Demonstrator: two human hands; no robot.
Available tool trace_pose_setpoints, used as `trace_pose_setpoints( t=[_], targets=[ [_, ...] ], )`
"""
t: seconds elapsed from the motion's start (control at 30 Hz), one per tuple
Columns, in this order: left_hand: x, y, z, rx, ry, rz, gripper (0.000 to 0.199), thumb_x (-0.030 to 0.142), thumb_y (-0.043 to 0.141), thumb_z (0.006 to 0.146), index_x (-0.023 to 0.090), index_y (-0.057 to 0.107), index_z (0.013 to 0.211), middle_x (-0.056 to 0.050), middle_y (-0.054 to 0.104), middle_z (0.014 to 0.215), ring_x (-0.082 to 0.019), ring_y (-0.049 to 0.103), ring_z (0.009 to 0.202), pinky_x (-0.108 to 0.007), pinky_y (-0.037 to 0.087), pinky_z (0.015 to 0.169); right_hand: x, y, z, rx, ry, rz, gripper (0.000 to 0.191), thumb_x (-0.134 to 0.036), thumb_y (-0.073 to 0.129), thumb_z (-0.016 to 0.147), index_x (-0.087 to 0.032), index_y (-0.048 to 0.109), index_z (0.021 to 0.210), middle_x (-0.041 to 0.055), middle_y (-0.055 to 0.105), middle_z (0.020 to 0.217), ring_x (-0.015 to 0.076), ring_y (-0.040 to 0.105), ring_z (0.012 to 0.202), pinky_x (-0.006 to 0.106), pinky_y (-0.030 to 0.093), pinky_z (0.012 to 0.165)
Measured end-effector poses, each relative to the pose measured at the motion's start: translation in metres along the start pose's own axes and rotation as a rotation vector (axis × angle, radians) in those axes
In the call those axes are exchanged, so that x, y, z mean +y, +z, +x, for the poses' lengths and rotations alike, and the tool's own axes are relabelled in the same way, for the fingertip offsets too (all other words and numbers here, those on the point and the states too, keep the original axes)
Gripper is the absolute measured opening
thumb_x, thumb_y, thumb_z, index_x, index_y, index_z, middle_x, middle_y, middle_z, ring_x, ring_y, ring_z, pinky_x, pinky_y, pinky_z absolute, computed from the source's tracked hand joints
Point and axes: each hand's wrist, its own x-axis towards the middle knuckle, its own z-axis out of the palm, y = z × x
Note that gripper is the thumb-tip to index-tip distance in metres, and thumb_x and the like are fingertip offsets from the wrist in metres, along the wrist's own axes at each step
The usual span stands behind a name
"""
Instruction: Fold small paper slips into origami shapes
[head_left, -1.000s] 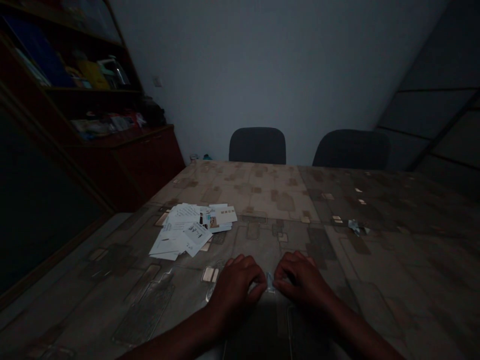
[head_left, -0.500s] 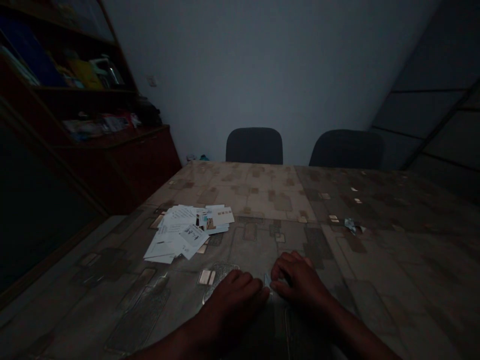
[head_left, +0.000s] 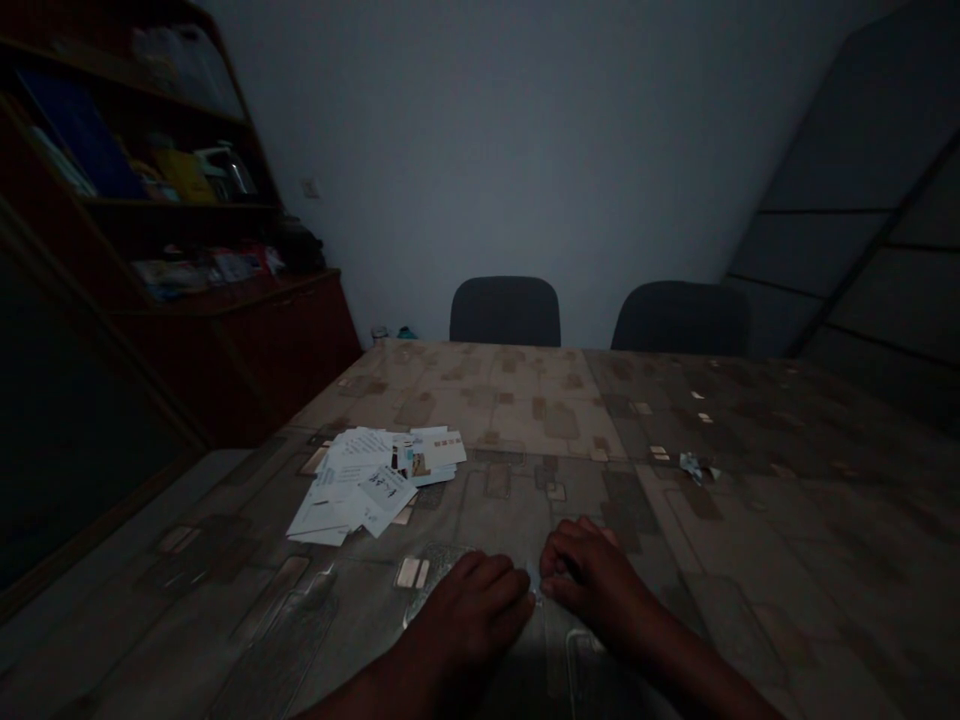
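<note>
Low in the view, my left hand [head_left: 484,608] is closed, its fingertips at the left edge of a small pale piece [head_left: 534,577], perhaps paper. Facing it on the right, my right hand [head_left: 589,570] is closed with thumb and fingers pinched at the other edge of that piece. Most of the piece is covered by the fingers, and its shape is too dim to make out. Both hands rest close over the patterned tablecloth [head_left: 517,410].
A loose pile of white printed cards [head_left: 352,490] lies to the left. One crumpled scrap [head_left: 699,468] sits to the right. Beyond the table stand two dark chairs [head_left: 505,312] [head_left: 679,318], with a filled shelf unit [head_left: 277,325] at the left.
The camera has tilted slightly up, so the table and cards appear lower. Both hands stay close together around the small piece, with only slight finger movement.
</note>
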Motion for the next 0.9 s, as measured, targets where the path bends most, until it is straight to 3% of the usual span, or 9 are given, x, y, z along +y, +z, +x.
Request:
trace_pose_setpoints(
  t=[0.3,0.6,0.7,0.9],
  targets=[
    [-0.0041,0.001,0.0009,0.054,0.071,0.015,0.014,0.016,0.046,0.098,0.016,0.059,0.104,-0.006,0.063,0.089,-0.018,0.054,0.082,-0.031,0.043,0.071,0.0022,0.0006,-0.0062,0.029,-0.108,-0.018,0.017,-0.01,0.067,0.078,-0.025,0.067,0.088,-0.001,0.065,0.086,0.0195,0.056,0.089,0.034,0.032,0.082],
    [-0.0021,-0.0005,0.0005,-0.054,0.021,-0.076,0.013,0.018,0.048,0.097,0.015,0.059,0.104,-0.005,0.064,0.086,-0.018,0.054,0.078,-0.031,0.042,0.068,-0.0015,-0.0039,-0.0063,-0.054,-0.208,-0.262,0.006,-0.023,0.066,0.088,-0.024,0.072,0.089,0.0029,0.068,0.087,0.0212,0.056,0.087,0.035,0.034,0.077],
    [-0.0019,-0.0002,0.0022,-0.004,0.048,-0.055,0.015,0.017,0.045,0.098,0.014,0.059,0.104,-0.005,0.064,0.085,-0.017,0.054,0.078,-0.031,0.043,0.067,-0.0045,-0.0054,-0.0072,-0.046,-0.201,-0.268,0.009,-0.023,0.064,0.089,-0.024,0.072,0.085,0.0026,0.067,0.086,0.0204,0.056,0.087,0.034,0.035,0.077],
    [-0.0028,-0.0002,0.0005,0.041,0.045,-0.034,0.016,0.017,0.044,0.099,0.015,0.058,0.106,-0.006,0.063,0.085,-0.016,0.054,0.077,-0.031,0.044,0.07,0.0001,0.0008,-0.008,0.06,-0.081,-0.063,0.013,-0.017,0.067,0.081,-0.023,0.068,0.092,0.0019,0.067,0.092,0.0218,0.056,0.094,0.036,0.035,0.086]
  ],
)
